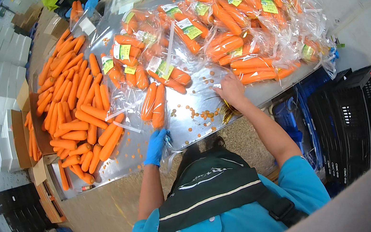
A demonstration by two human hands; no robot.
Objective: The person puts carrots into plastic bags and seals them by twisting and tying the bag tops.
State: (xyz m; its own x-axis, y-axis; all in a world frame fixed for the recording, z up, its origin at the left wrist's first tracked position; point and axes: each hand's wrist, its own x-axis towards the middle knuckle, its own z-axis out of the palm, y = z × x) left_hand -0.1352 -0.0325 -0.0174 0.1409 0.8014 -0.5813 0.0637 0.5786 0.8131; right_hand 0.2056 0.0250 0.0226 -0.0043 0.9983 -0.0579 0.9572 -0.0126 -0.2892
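My left hand (156, 147), in a blue glove, grips the gathered end of a clear plastic bag of carrots (154, 104) at the table's near edge. The bag lies on the metal table with its carrots pointing away from me. Bare, my right hand (231, 88) is low over the table, fingers bent, beside a bundle of thin gold-coloured ties (229, 112). Something small and whitish shows at its fingertips; whether it is held is unclear. Filled, labelled carrot bags (190, 29) lie beyond both hands. Left of my gloved hand is a heap of loose carrots (73, 97).
Carrot slices (203, 115) are scattered on the metal table (188, 132). A cardboard box (40, 128) opens onto the heap at the left. Across the table, a co-worker's blue-gloved hand (92, 2) is at another carrot bag. Black plastic crates (350, 122) stand right of the table.
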